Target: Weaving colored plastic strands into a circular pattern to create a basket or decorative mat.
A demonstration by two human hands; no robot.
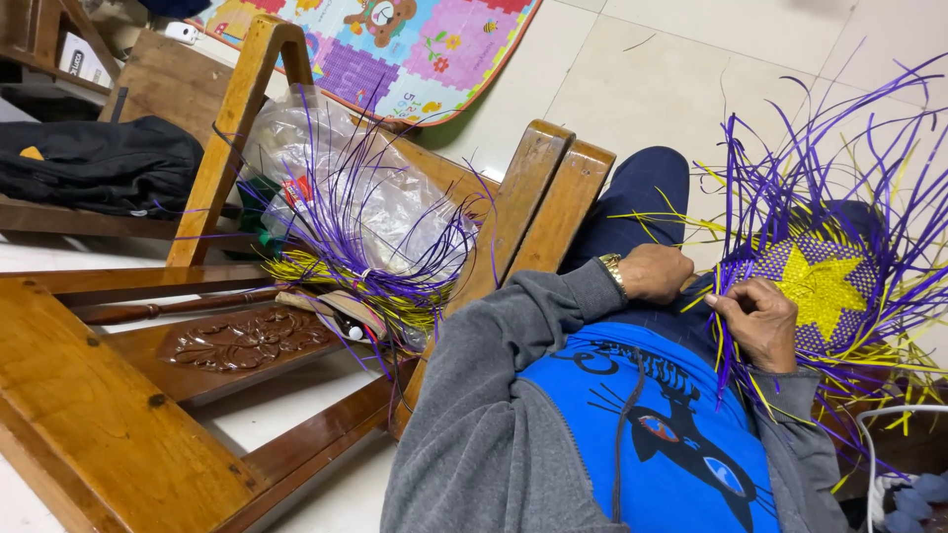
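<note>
Your left hand [654,272] rests on your lap against the near edge of the woven mat piece [820,286], fingers curled under; what they pinch is hidden, so I cannot tell its grip. Your right hand [760,321] is closed on a few purple strips [726,345] at the weave's edge, fingertips pressed into them. The woven piece lies on your lap and right knee, purple with a yellow star [825,286] in the middle, loose purple and yellow strands fanning out all around it. A gold wristwatch [612,266] sits on your left wrist. To your left, a wooden chair [237,118] holds a bundle of spare purple and yellow strips [365,257] lying against a clear plastic bag [395,207]. A black bag [99,163] sits further left. A colourful play mat [415,49] lies on the tiled floor behind.
</note>
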